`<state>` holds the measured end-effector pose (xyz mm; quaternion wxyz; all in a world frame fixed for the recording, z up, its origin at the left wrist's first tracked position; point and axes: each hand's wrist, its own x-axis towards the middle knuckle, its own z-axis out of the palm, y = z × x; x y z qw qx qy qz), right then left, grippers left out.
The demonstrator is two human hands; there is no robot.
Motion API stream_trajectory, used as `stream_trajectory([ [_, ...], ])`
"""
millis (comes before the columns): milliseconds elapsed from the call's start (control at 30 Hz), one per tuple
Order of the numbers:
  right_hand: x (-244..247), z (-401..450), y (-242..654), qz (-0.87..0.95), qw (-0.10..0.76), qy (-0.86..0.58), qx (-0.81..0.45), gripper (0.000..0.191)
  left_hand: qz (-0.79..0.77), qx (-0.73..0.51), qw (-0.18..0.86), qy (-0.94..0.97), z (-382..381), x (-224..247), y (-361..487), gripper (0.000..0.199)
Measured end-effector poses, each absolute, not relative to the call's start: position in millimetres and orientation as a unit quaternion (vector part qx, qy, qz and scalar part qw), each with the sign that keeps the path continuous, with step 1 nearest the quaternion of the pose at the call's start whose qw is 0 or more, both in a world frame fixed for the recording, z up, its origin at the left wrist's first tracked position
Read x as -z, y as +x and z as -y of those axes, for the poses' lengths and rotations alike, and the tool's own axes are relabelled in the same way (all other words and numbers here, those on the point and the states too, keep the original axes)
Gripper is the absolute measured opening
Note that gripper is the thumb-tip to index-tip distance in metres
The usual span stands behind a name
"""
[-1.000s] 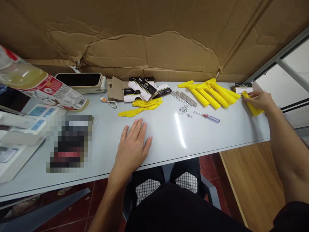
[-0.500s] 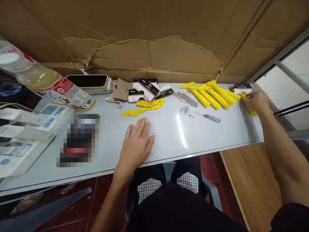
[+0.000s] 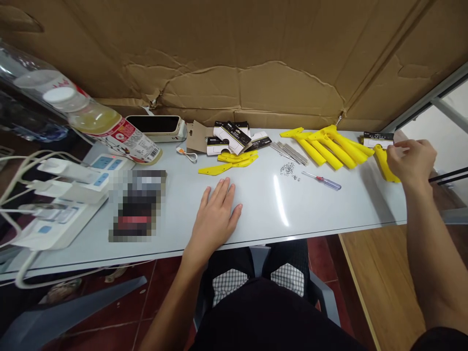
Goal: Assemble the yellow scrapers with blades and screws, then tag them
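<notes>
My left hand (image 3: 215, 217) lies palm down on the grey-white table near its front edge, fingers stretched out, holding nothing. Just beyond its fingertips are flat yellow plastic pieces (image 3: 215, 169). At the far right, my right hand (image 3: 415, 161) hovers beside a yellow plastic handle (image 3: 383, 163), fingers bent and a little apart, with nothing visible between them. Behind that handle sits a black-and-white packaging card (image 3: 378, 140). Several more yellow handles (image 3: 331, 146) lie in a row to the left. In front of them are a screwdriver (image 3: 321, 180) and a pile of small screws (image 3: 288, 169).
Metal blades (image 3: 290, 152) and cardboard packages (image 3: 232, 136) lie toward the back. A white-cased device (image 3: 157, 127), a short cable (image 3: 187, 154), a drink bottle (image 3: 120, 134), a power strip (image 3: 69, 214) and a pixelated item (image 3: 139, 204) occupy the left. Cardboard (image 3: 234, 58) stands behind the table.
My right hand has drawn back from the yellow handle, which now lies beside it in front of the card. My left hand stays flat on the table. The view has shifted slightly left.
</notes>
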<state>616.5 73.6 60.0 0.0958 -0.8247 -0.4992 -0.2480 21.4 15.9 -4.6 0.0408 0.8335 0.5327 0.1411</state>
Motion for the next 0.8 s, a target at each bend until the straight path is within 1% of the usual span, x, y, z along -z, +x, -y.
stream_trajectory([
  [67, -63.0, -60.8, 571.6, 0.533, 0.174, -0.799, 0.216, 0.03, -0.532, -0.142, 0.04, 0.834, -16.1, 4.3, 22.0, 0.063],
  [100, -63.3, -55.3, 547.1, 0.568, 0.21, -0.774, 0.185, 0.025, -0.533, -0.141, 0.041, 0.834, -16.1, 3.8, 22.4, 0.063],
  [167, -62.1, -48.5, 500.4, 0.634, 0.234, -0.728, 0.119, 0.022, -0.533, -0.137, 0.045, 0.834, -16.1, 1.8, 23.1, 0.062],
  [233, -59.4, -49.8, 463.4, 0.674, 0.214, -0.701, 0.093, 0.026, -0.532, -0.13, 0.052, 0.835, -16.8, -1.7, 22.7, 0.061],
  [300, -56.1, -59.2, 439.0, 0.677, 0.185, -0.706, 0.09, 0.033, -0.529, -0.129, 0.06, 0.837, -19.1, -7.2, 20.2, 0.06],
  [433, -50.1, -88.3, 418.1, 0.664, 0.114, -0.734, 0.084, 0.048, -0.51, -0.135, 0.098, 0.844, -31.4, -26.4, 10.0, 0.053],
  [500, -47.7, -100.1, 414.5, 0.656, 0.077, -0.747, 0.071, 0.049, -0.514, -0.15, 0.131, 0.834, -41.4, -39.6, 5.4, 0.051],
  [567, -46.0, -108.2, 412.5, 0.655, 0.055, -0.751, 0.063, 0.042, -0.514, -0.181, 0.135, 0.828, -52.8, -53.7, 3.8, 0.047],
  [633, -45.4, -113.0, 411.7, 0.666, 0.063, -0.742, 0.054, 0.031, -0.5, -0.214, 0.123, 0.83, -64.6, -67.6, 5.7, 0.042],
  [667, -45.6, -114.5, 411.7, 0.673, 0.082, -0.734, 0.044, 0.027, -0.487, -0.225, 0.123, 0.834, -70.5, -74.0, 7.7, 0.039],
  [700, -46.3, -115.6, 411.9, 0.678, 0.107, -0.727, 0.031, 0.026, -0.473, -0.241, 0.125, 0.838, -76.3, -79.7, 10.0, 0.035],
  [800, -50.7, -117.6, 412.3, 0.673, 0.173, -0.719, 0.0, 0.033, -0.442, -0.31, 0.133, 0.831, -93.3, -90.5, 17.3, 0.025],
])
